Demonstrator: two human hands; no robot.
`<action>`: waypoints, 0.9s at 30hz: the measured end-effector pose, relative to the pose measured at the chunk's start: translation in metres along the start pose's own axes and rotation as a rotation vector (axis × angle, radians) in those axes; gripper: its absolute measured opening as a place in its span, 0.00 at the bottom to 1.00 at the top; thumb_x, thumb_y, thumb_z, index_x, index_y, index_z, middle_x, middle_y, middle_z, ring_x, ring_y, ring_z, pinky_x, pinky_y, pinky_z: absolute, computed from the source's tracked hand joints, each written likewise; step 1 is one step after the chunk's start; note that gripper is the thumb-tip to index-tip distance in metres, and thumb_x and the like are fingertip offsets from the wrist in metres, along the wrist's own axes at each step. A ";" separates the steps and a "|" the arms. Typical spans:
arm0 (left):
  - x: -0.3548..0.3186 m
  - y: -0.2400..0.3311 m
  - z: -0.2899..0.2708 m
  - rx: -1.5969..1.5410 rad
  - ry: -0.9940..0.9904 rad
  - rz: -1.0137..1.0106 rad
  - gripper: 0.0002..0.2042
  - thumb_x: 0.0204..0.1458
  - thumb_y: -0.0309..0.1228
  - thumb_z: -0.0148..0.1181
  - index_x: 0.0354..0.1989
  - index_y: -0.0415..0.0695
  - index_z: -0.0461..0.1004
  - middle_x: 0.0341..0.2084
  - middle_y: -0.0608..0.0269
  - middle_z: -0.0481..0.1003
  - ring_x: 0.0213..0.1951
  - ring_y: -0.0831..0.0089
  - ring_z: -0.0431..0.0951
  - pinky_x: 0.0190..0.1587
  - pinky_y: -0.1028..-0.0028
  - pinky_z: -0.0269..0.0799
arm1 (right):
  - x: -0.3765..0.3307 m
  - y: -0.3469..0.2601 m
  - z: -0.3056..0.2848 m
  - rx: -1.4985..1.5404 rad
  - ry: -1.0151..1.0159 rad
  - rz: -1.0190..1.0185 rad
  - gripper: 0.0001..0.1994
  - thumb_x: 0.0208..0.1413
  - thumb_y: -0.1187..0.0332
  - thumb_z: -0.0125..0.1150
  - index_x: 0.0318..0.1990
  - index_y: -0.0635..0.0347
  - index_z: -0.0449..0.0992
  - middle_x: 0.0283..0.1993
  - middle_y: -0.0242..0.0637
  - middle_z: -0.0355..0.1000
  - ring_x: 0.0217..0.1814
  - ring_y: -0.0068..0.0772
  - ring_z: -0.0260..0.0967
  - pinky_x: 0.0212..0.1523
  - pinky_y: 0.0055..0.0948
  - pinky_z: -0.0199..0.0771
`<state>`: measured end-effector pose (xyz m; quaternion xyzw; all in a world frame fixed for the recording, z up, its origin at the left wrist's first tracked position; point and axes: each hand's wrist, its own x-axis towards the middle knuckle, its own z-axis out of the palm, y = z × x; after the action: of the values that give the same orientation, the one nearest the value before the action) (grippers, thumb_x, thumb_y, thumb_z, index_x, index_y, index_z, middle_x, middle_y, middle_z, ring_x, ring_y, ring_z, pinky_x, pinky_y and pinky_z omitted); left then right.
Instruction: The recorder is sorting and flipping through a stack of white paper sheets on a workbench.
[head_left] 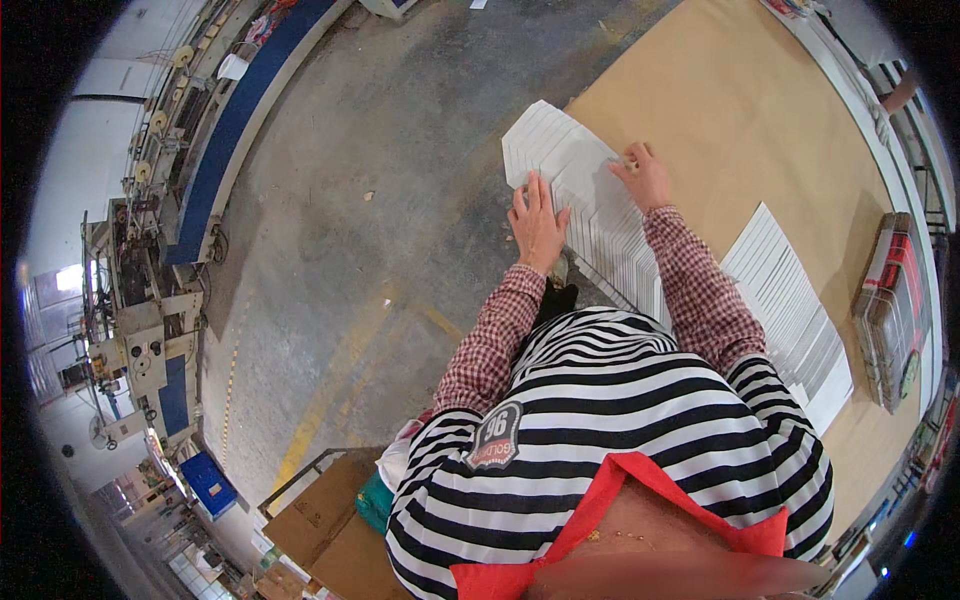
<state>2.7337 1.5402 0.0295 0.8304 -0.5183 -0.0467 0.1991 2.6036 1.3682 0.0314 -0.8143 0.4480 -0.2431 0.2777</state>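
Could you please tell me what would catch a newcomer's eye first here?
Probably the fanned white sheets above centre, with the left hand at their left edge and the right hand at their right. A second white fan lies on the tan tabletop, right of the right forearm, and a grey-and-red bundle sits near the tabletop's right edge.

At the fanned sheets (566, 148), I see the left hand (541, 230) outstretched along the left edge, the right hand (647, 182) curled by the right.

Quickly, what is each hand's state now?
Left hand: open, against the fanned white sheets.
Right hand: curled at their right edge; grip cannot be told.
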 end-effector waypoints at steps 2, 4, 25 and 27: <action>-0.002 0.001 -0.001 -0.018 0.013 -0.001 0.31 0.46 0.40 0.52 0.56 0.38 0.51 0.59 0.58 0.47 0.54 0.54 0.52 0.50 0.56 0.53 | -0.002 -0.001 0.000 0.032 -0.099 0.022 0.18 0.39 0.56 0.63 0.31 0.60 0.70 0.25 0.40 0.68 0.31 0.39 0.67 0.31 0.34 0.66; -0.004 -0.002 0.003 -0.004 0.025 0.005 0.31 0.46 0.41 0.52 0.56 0.39 0.51 0.59 0.58 0.47 0.54 0.55 0.52 0.49 0.56 0.53 | 0.004 -0.003 0.000 0.012 -0.241 0.083 0.18 0.43 0.55 0.61 0.32 0.62 0.71 0.26 0.39 0.69 0.28 0.33 0.67 0.31 0.28 0.66; -0.004 -0.008 0.001 0.092 0.011 0.050 0.31 0.47 0.46 0.49 0.55 0.38 0.55 0.58 0.56 0.50 0.52 0.55 0.54 0.47 0.60 0.57 | -0.003 0.033 -0.020 -0.250 -0.002 0.039 0.18 0.53 0.53 0.45 0.24 0.58 0.68 0.21 0.48 0.67 0.24 0.51 0.65 0.23 0.43 0.62; -0.006 -0.009 0.002 0.084 -0.007 0.051 0.31 0.47 0.47 0.49 0.55 0.38 0.55 0.58 0.56 0.50 0.52 0.55 0.54 0.47 0.60 0.57 | -0.006 0.031 -0.019 -0.205 -0.025 0.051 0.18 0.52 0.52 0.45 0.24 0.58 0.68 0.21 0.48 0.67 0.25 0.51 0.65 0.24 0.43 0.62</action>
<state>2.7379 1.5480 0.0236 0.8243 -0.5416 -0.0228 0.1632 2.5697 1.3555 0.0232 -0.8296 0.4879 -0.1786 0.2044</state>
